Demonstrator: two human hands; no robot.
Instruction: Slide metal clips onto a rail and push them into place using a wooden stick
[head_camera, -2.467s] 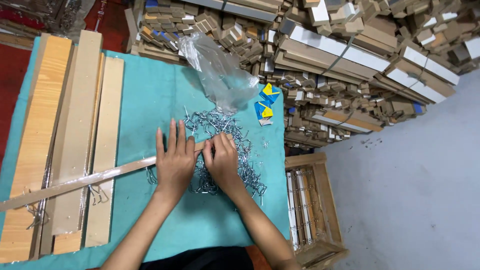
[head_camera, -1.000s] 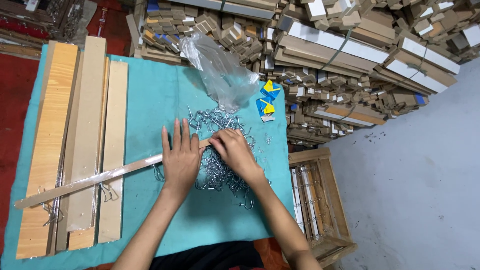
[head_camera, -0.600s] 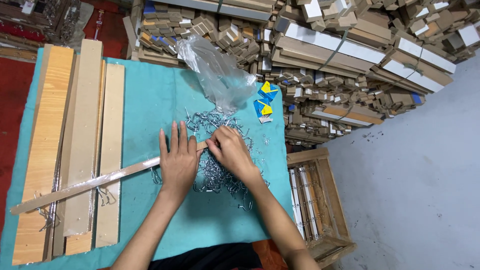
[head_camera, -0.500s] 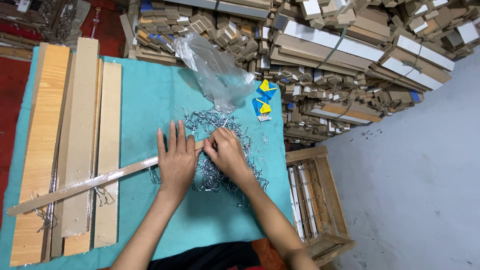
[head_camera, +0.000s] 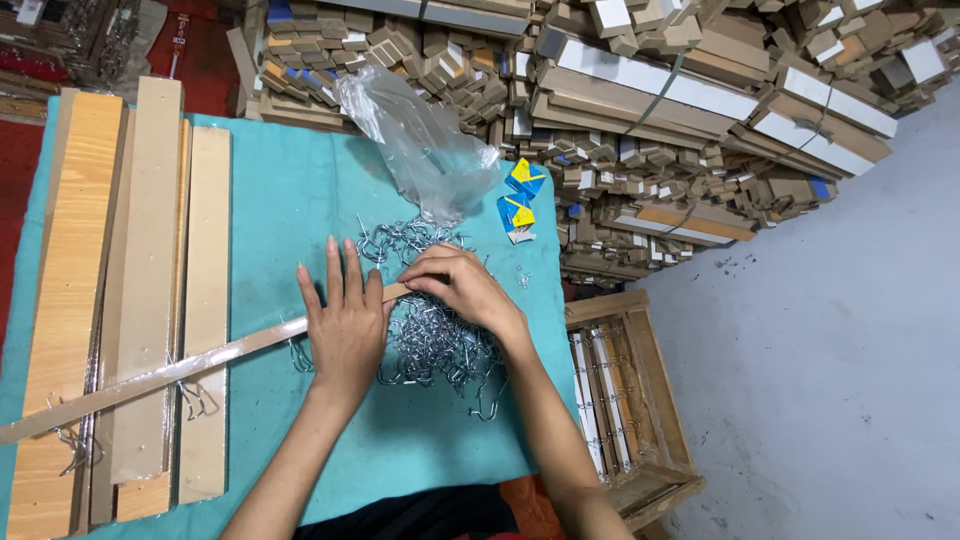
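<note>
The wooden strip (head_camera: 190, 366) lies slantwise across the teal bench (head_camera: 270, 200), its low end over the stacked boards (head_camera: 140, 290) at the left and its upper end at the pile of metal hooks (head_camera: 435, 335). The left hand (head_camera: 345, 325) lies flat on it, fingers spread, pressing it down rather than gripping it. The right hand (head_camera: 465, 290) has its fingers curled at the strip's tip; its grip looks pinched there, but whether it holds the tip or a hook against it I cannot tell. Compared with the views of a moment ago, almost nothing has shifted: both hands sit in the same spots, the strip keeps its angle, and only the right fingers seem drawn a little closer together at the tip. That suggests fine work at one point, not any moving of the strip. A few hooks already hang along the strip's lower part. A clear plastic bag (head_camera: 415, 140) and two small blue and yellow boxes (head_camera: 520, 195) lie just beyond the pile.
</note>
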